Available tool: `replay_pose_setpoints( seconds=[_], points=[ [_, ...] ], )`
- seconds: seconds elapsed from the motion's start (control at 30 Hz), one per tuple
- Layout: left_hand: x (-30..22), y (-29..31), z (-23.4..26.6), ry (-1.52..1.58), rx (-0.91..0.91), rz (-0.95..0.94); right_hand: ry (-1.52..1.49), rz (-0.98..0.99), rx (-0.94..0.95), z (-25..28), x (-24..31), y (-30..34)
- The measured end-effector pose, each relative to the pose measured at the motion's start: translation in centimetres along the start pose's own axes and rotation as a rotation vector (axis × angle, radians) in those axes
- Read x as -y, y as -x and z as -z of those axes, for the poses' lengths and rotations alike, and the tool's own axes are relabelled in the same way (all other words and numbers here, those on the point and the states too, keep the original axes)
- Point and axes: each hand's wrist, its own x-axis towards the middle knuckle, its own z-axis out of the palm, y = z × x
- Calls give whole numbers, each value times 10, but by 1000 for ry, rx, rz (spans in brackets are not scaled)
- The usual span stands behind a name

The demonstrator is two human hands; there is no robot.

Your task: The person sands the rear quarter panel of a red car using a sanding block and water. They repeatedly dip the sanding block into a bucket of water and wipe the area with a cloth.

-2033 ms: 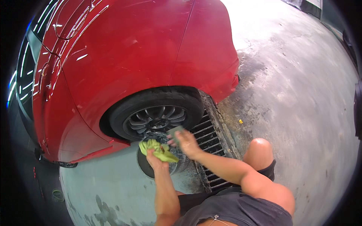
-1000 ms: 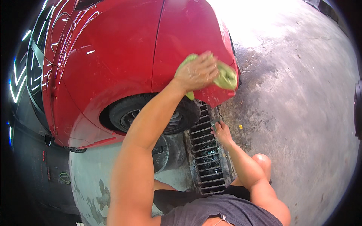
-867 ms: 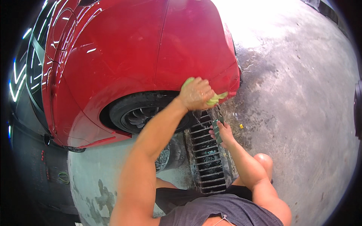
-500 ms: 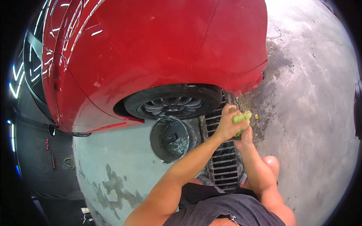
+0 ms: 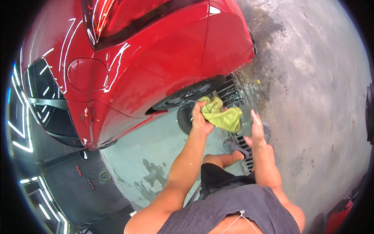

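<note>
My left hand (image 5: 199, 119) grips a yellow-green cloth (image 5: 222, 115), which hangs crumpled in front of me above the floor drain. My right hand (image 5: 257, 130) is held open beside the cloth, fingers spread, holding nothing. Just beyond the cloth is the rear corner of a wet red car (image 5: 156, 66), with its dark wheel (image 5: 183, 95) under the arch. A dark bucket (image 5: 185, 117) sits on the floor, mostly hidden behind my left hand.
A metal drain grate (image 5: 230, 91) runs along the wet concrete floor (image 5: 311, 97) beside the wheel. My legs and sandalled foot (image 5: 233, 146) are below the cloth. A green-painted floor patch (image 5: 152, 156) lies to the left; a dark mat lies at lower left.
My left hand wiped the cloth over the red bumper, then brought it down in front of me. I have stood up higher, and my right hand rose open beside the cloth.
</note>
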Motion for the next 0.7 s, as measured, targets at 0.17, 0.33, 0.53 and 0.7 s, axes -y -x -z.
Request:
replay_pose_setpoints(
  seconds=[0.17,0.33,0.53,0.7],
  points=[
    [-45,44,-66,-164,193,102,-188,-29,218,-72,-35,3],
    [-139,76,-174,-882,214,-679,-243,82,143,-109,-61,-8],
    [-234,106,-252,-2145,801,-1638,177,418,-72,-173,-101,-25],
    [-269,108,-238,-2796,1071,-2113,773,1011,-165,-207,-113,-54]
  ],
)
